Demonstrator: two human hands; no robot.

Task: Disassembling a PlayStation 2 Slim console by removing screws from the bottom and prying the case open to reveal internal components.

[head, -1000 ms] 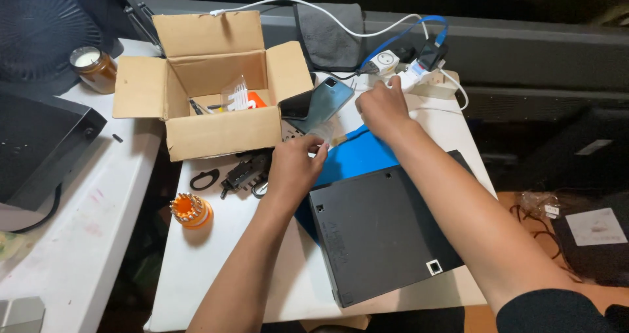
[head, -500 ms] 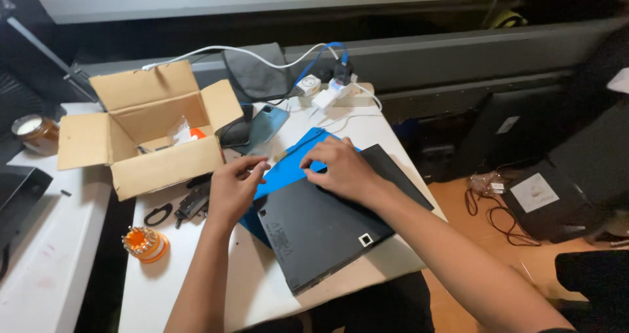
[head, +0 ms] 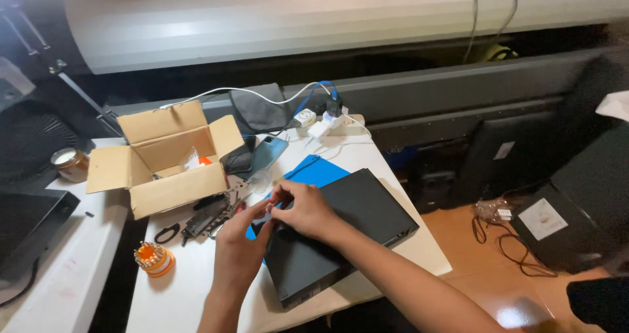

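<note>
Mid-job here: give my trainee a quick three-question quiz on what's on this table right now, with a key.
1. True or false: the cardboard box has its flaps open.
2. Which lies directly under the black device? A) blue mat B) grey pouch C) phone
3. Where do the left hand and right hand meet?

Key
1. True.
2. A.
3. At the black device's near left corner, fingertips together on something small; what it is cannot be made out.

There is only one view, from the head, looking down and forward over the white table; both hands sit near, lower centre.
</note>
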